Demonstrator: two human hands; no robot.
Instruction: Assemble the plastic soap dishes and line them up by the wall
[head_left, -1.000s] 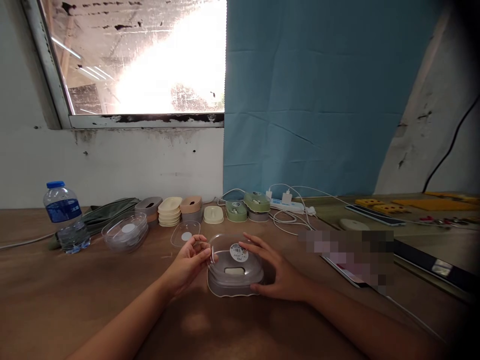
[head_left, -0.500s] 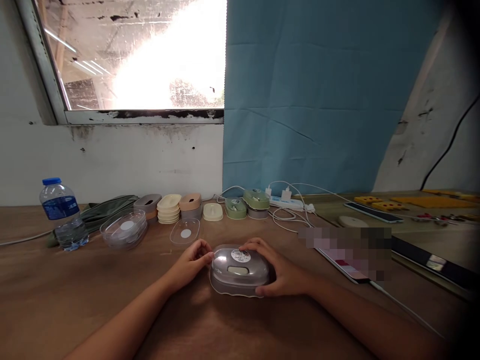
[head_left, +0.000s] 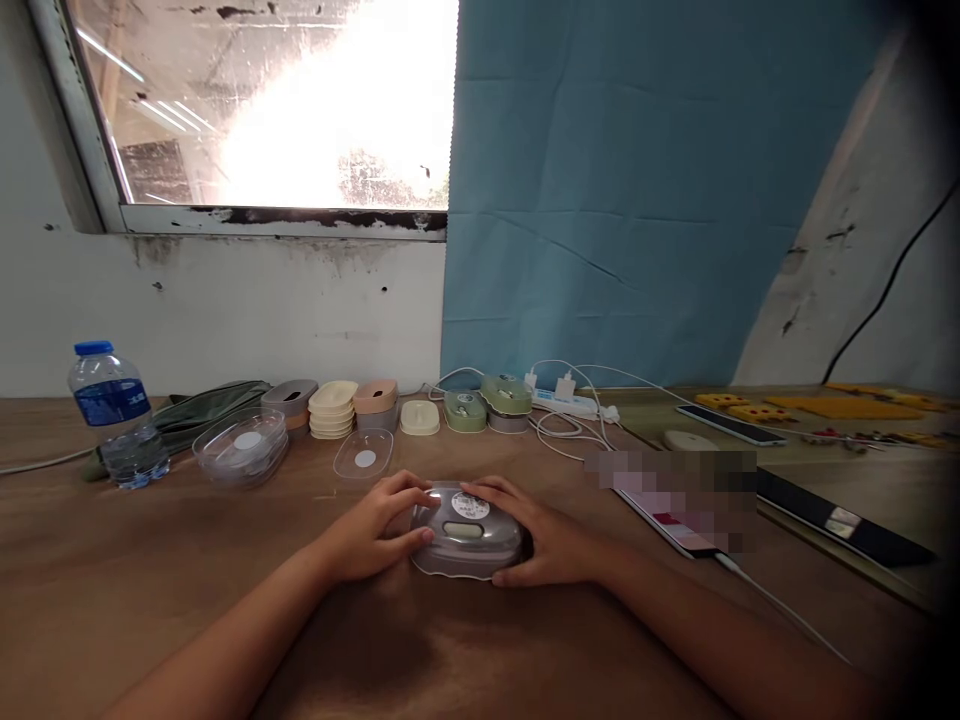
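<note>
A grey oval box (head_left: 466, 558) with a clear domed lid (head_left: 487, 515) sits on the brown table in front of me. The lid bears a round white printed sticker, and a pale slot shows through it. My left hand (head_left: 379, 528) grips the box's left end, fingers on top and thumb at the front. Around the right end is my right hand (head_left: 544, 535), fingers over the lid and thumb low at the front edge. Behind them lies a loose clear lid (head_left: 364, 455). Farther left, several clear lids (head_left: 241, 448) are nested together.
Along the wall stand a stack of cream lids (head_left: 332, 410), grey and peach boxes (head_left: 376, 404), and green boxes (head_left: 506, 396). A water bottle (head_left: 116, 415) is at left. At right lie a power strip (head_left: 566, 402), white cables and a phone (head_left: 667, 525).
My left hand has moved from beside the box onto its left end and now grips it. My right hand keeps its hold. The view has shifted slightly.
</note>
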